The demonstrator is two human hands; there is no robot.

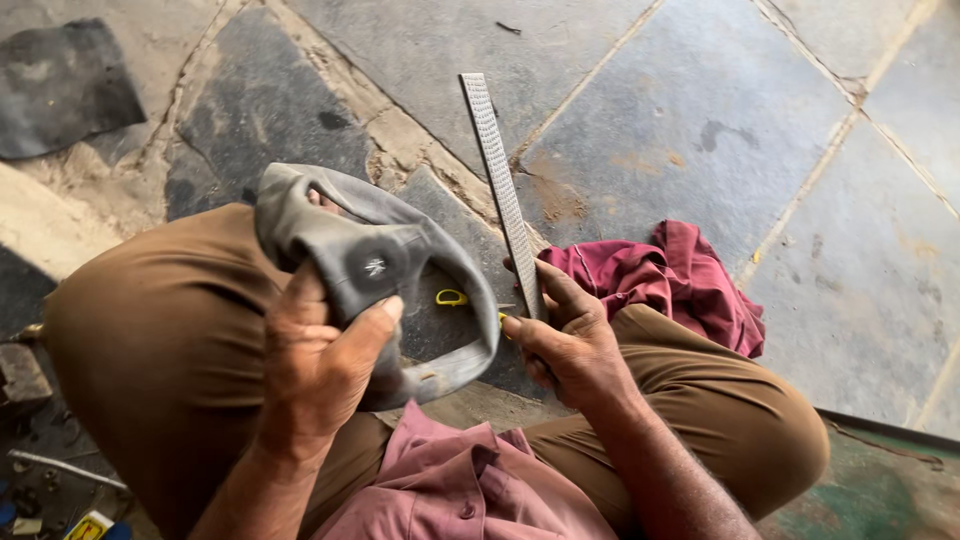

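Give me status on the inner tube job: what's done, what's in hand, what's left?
Done: a round patch with a pale mark already sits on the grey inner tube. In hand: the left hand grips the folded tube over the knee; the right hand holds a long metal rasp, its blade clear of the rubber. Left: no roughened area is visible; yellow-handled scissors and a maroon cloth lie on the stone floor, untouched.

yellow scissors [452, 297] mostly hidden behind rubber tube [370, 260]

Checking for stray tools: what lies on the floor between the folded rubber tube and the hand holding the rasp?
Yellow-handled scissors on the stone floor, seen in the head view, partly hidden.
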